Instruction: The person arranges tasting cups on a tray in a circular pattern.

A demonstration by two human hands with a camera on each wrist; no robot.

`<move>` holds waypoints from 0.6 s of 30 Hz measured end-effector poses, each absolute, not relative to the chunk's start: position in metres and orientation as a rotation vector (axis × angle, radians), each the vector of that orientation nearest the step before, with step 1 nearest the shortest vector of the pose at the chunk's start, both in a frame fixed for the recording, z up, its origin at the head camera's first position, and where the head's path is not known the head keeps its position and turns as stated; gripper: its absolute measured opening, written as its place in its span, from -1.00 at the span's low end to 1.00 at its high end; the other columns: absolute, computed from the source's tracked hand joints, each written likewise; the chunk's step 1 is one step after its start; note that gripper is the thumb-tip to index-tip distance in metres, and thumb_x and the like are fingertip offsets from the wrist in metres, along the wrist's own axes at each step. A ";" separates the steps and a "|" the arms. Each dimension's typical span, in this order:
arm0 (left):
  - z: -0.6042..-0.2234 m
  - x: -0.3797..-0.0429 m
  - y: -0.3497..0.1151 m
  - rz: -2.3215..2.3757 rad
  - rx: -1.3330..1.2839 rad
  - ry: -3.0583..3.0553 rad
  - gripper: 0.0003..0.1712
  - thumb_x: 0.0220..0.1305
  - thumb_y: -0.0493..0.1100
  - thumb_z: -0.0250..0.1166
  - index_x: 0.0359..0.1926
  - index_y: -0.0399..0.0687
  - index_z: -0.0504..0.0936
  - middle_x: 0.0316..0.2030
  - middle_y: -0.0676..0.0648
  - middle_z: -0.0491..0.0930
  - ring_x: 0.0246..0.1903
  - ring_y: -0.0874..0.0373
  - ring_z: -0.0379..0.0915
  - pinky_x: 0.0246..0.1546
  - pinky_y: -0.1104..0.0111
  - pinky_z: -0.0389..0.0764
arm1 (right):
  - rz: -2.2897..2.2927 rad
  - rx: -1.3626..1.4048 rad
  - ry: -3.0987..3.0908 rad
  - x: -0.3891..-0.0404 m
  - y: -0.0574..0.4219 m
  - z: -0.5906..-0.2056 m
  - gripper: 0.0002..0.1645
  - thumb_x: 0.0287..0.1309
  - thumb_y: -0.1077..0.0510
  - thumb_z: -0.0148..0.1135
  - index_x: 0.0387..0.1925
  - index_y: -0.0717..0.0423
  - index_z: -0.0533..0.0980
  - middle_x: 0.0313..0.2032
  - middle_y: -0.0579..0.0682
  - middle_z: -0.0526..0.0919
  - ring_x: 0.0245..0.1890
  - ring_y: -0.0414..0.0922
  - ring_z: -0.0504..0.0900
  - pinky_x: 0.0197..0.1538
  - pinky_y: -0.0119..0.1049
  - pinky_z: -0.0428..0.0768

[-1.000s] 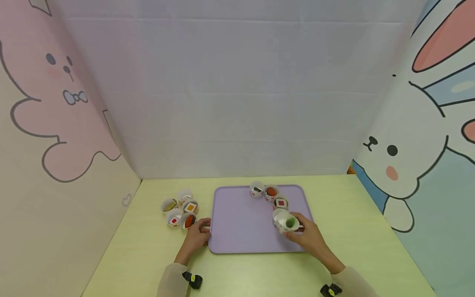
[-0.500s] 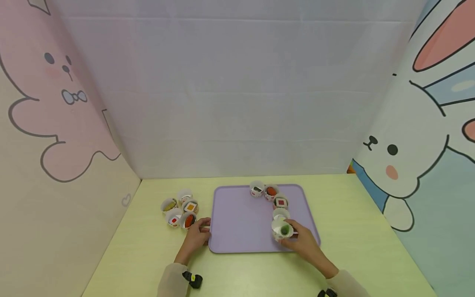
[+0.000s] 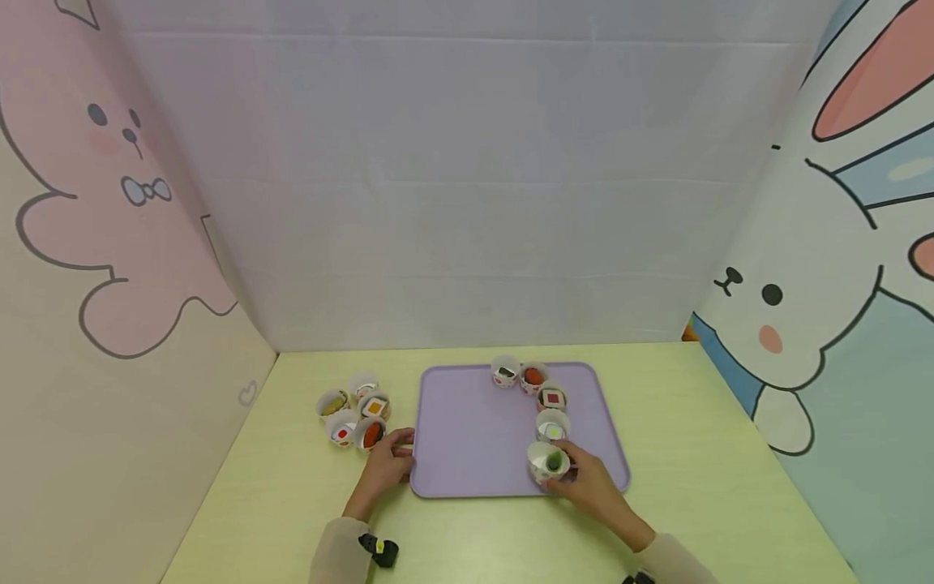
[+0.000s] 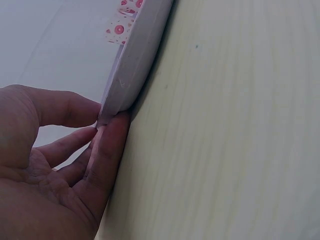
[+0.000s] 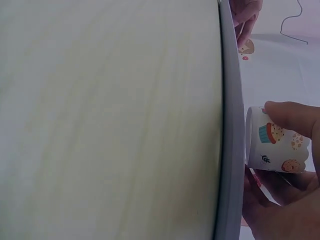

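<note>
My right hand [image 3: 593,488] holds a white paper baking cup [image 3: 538,469] with a green piece [image 3: 554,461] inside, low over the lilac tray [image 3: 467,438] near its front right. In the right wrist view, thumb and fingers grip this cup [image 5: 275,145], printed with cupcakes and cookies. My left hand [image 3: 387,470] pinches the tray's left edge; the left wrist view has thumb and fingertips on that rim [image 4: 137,65]. Behind the held cup, several filled cups stand in a curved row, among them one with a yellow-green piece [image 3: 553,423] and one with a red square [image 3: 551,399].
Left of the tray, several more filled cups cluster on the pale yellow table [image 3: 292,503], including one with an orange-red piece [image 3: 372,434], close to my left hand. A white cloth wall [image 3: 467,203] rises behind; printed side panels [image 3: 861,365] flank the table.
My right hand has brought the cup with the green piece toward the tray's front and slightly left, uncovering the cup with the yellow-green piece. My left hand stays at the tray edge.
</note>
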State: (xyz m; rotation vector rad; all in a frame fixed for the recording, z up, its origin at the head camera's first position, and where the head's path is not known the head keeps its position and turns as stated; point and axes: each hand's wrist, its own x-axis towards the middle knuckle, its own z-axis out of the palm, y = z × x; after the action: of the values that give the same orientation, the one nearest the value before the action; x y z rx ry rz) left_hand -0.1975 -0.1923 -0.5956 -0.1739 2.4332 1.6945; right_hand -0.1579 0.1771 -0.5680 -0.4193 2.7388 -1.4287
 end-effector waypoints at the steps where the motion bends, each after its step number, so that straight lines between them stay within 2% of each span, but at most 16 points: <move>1: -0.595 -0.197 -0.192 1.694 -0.172 2.434 -0.38 0.05 -0.43 0.22 0.23 -0.25 0.48 0.06 -0.24 0.56 -0.15 0.08 0.49 -0.45 0.25 0.67 | -1.425 -0.417 2.739 -0.158 0.177 -0.569 -0.28 -0.09 0.17 0.51 0.15 0.24 0.48 -0.04 0.17 0.67 -0.21 -0.17 0.65 -0.19 -0.42 0.63; 5: -0.595 -0.197 -0.193 1.687 -0.165 2.440 -0.37 0.05 -0.43 0.22 0.23 -0.25 0.48 0.06 -0.24 0.56 -0.14 0.07 0.49 -0.44 0.25 0.67 | -1.402 -0.429 2.753 -0.158 0.177 -0.572 -0.28 -0.07 0.17 0.51 0.17 0.24 0.47 -0.03 0.16 0.67 -0.22 -0.26 0.61 -0.21 -0.44 0.60; 13: -0.593 -0.196 -0.192 1.697 -0.165 2.442 -0.38 0.04 -0.43 0.21 0.23 -0.27 0.48 0.06 -0.26 0.56 -0.16 0.08 0.50 -0.46 0.26 0.66 | -1.356 -0.518 2.788 -0.158 0.176 -0.574 -0.21 -0.09 0.16 0.53 0.19 0.33 0.43 -0.09 0.17 0.67 -0.32 -0.27 0.51 -0.31 -0.44 0.51; 18: -0.593 -0.196 -0.192 1.706 -0.155 2.441 -0.37 0.03 -0.43 0.21 0.22 -0.27 0.48 0.06 -0.27 0.56 -0.17 0.08 0.50 -0.47 0.26 0.66 | -1.355 -0.485 2.810 -0.160 0.176 -0.577 -0.24 -0.11 0.13 0.55 0.16 0.27 0.47 -0.04 0.14 0.68 -0.15 -0.14 0.61 -0.14 -0.38 0.56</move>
State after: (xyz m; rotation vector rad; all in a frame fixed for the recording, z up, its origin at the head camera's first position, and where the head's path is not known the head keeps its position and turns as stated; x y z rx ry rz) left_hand -0.1956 -0.1918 -0.5933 -0.1552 2.4409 1.7063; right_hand -0.1599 0.1759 -0.5773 -0.4850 2.8100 -1.3548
